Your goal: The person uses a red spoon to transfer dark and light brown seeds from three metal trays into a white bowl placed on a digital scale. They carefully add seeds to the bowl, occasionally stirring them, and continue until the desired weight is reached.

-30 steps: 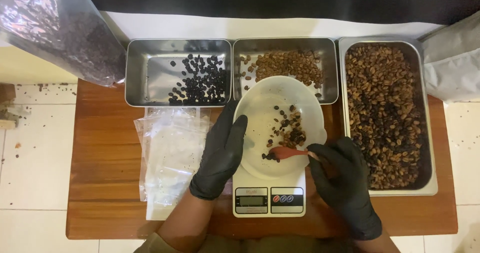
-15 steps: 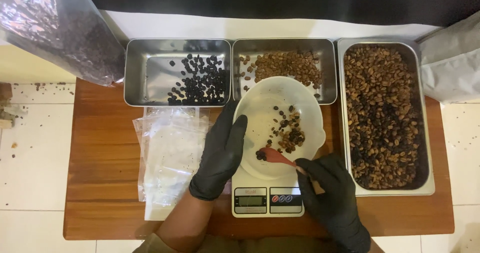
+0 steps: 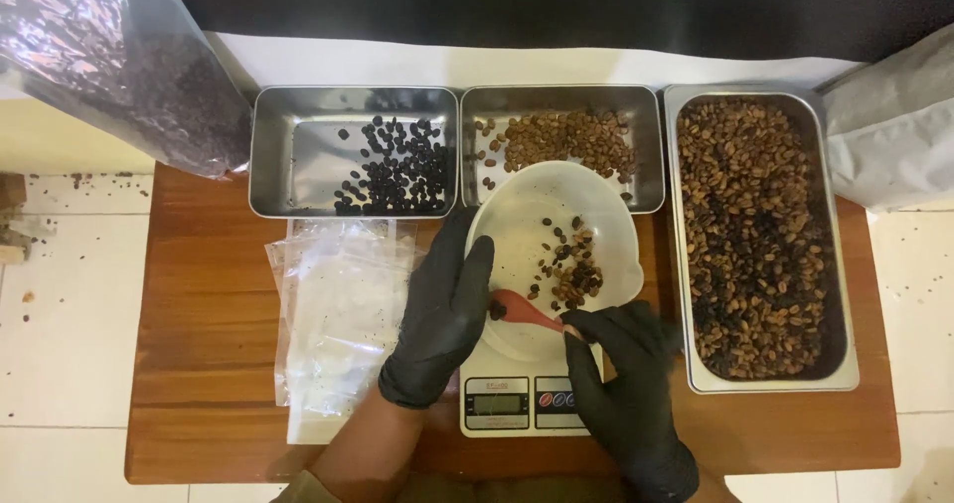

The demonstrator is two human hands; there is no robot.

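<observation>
A white bowl [image 3: 527, 210] with a small heap of mixed light and dark coffee beans [image 3: 571, 264] stands on a white digital scale [image 3: 517, 404]. My left hand [image 3: 442, 314], in a black glove, rests against the bowl's left rim. My right hand [image 3: 626, 384], also gloved, holds a small red spoon [image 3: 522, 309] whose tip lies inside the bowl with a dark bean on it. Three steel trays sit behind and beside the bowl: dark beans [image 3: 393, 165], light brown beans [image 3: 571, 140], and a large tray of mixed beans [image 3: 755, 235].
Clear plastic bags [image 3: 338, 314] lie on the wooden table [image 3: 209, 314] left of the scale. A big clear bag of dark beans [image 3: 109, 66] leans at the far left, a grey bag [image 3: 894, 125] at the right. White tiled floor surrounds the table.
My right hand has drawn the red spoon leftward across the bowl, from the heap toward the left side, with a dark bean on it. My left hand stays at the rim.
</observation>
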